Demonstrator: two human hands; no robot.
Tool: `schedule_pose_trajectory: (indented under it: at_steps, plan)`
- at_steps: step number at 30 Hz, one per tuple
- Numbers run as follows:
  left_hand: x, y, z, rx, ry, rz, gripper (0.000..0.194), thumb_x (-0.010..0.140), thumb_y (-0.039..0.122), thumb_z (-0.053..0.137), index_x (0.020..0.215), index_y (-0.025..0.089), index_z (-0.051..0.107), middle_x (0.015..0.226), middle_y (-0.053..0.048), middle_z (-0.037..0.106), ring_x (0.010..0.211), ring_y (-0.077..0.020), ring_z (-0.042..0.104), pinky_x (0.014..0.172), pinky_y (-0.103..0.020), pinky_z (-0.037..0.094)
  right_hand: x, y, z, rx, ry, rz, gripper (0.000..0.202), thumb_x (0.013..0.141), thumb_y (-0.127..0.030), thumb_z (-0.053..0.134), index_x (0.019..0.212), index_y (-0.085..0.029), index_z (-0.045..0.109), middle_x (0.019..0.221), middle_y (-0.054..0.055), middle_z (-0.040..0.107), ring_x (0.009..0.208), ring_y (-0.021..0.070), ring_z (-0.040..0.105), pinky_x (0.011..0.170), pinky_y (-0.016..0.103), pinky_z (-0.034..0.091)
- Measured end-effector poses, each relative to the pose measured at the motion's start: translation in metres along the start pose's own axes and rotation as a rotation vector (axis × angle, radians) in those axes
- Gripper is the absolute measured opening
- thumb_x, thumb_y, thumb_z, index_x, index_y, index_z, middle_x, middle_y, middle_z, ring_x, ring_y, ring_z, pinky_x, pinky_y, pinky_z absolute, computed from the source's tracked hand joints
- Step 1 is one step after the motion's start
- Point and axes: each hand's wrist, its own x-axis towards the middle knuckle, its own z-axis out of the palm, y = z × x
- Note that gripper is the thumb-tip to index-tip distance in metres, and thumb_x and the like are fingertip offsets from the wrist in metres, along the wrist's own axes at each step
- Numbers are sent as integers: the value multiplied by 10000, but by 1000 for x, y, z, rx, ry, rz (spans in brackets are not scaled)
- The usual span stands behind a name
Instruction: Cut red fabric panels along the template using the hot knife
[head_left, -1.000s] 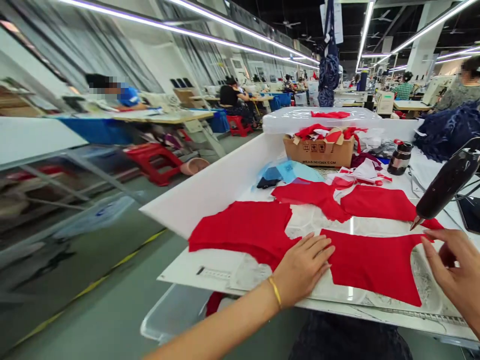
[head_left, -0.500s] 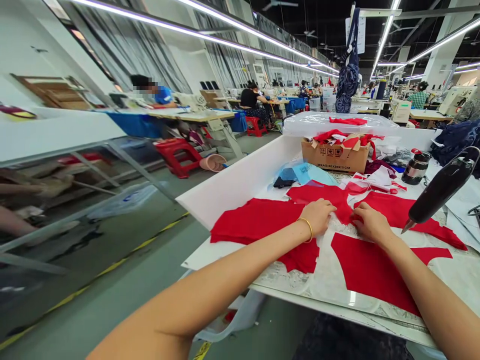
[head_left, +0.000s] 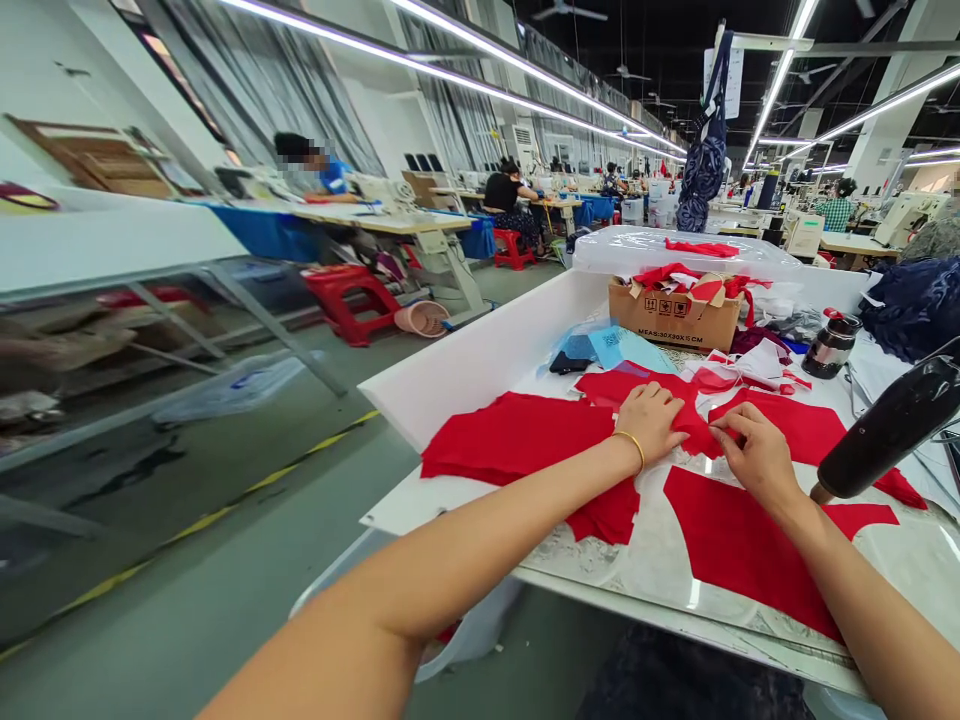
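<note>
Several red fabric pieces lie on the white table (head_left: 652, 560). My left hand (head_left: 651, 422), with a gold bangle at the wrist, rests spread on the middle red piece (head_left: 626, 382). Just right of it, my right hand (head_left: 754, 450) has thumb and forefinger pinched at that piece's right edge; whether cloth is between them is too small to tell. A red stack (head_left: 510, 435) lies to the left, another red piece (head_left: 795, 425) behind my right hand, and a red panel (head_left: 742, 540) nearer, partly under my right forearm.
A cardboard box (head_left: 671, 318) of red scraps stands at the back, with a dark bottle (head_left: 830, 345) to its right. A black tool (head_left: 889, 430) hangs over the right side. White boards edge the table. People sit at machines beyond.
My left hand has moved slightly right and its fingers have spread on the cloth. My right hand has lifted a little, with thumb and forefinger together. The camera view has shifted slightly.
</note>
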Motion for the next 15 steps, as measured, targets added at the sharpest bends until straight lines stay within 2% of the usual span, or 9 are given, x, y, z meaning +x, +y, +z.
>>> schedule_pose_trajectory:
  at_steps: [3,6,9,12,15]
  plan:
    - [5,-10,-8,4,43,-12,146,888,178,713,1019,183,778,1120,-128,715,1202,-318,553,1133,-513,401,-15,-15,-15,51,143,-116,202,989,-300,583,899,-210,739,911,42,682,668,128,616,552,247,469]
    - [2,-25,-20,-28,64,-27,171,871,79,646,893,181,781,1026,-128,723,1154,-315,574,1100,-527,434,-35,-27,-38,78,404,-301,102,987,-197,627,929,-208,709,897,29,665,689,109,626,546,215,473]
    - [-14,-35,-32,-102,55,-14,202,850,54,626,853,184,780,961,-113,733,1102,-298,599,1059,-496,473,-61,-31,-62,25,524,-359,133,932,-85,682,956,-215,685,884,22,659,738,127,644,586,233,498]
    - [-43,-31,-47,-212,2,7,199,844,73,636,877,191,792,874,-77,743,987,-259,648,972,-414,526,-93,-24,-85,-25,565,-268,138,928,-102,680,947,-238,670,898,38,665,758,169,635,605,300,494]
    - [-79,-12,-71,-369,-118,40,172,925,217,646,980,221,809,860,-23,767,811,-183,693,791,-274,561,-136,4,-110,-17,553,-19,65,970,-283,628,908,-270,643,948,72,657,838,245,642,718,424,518]
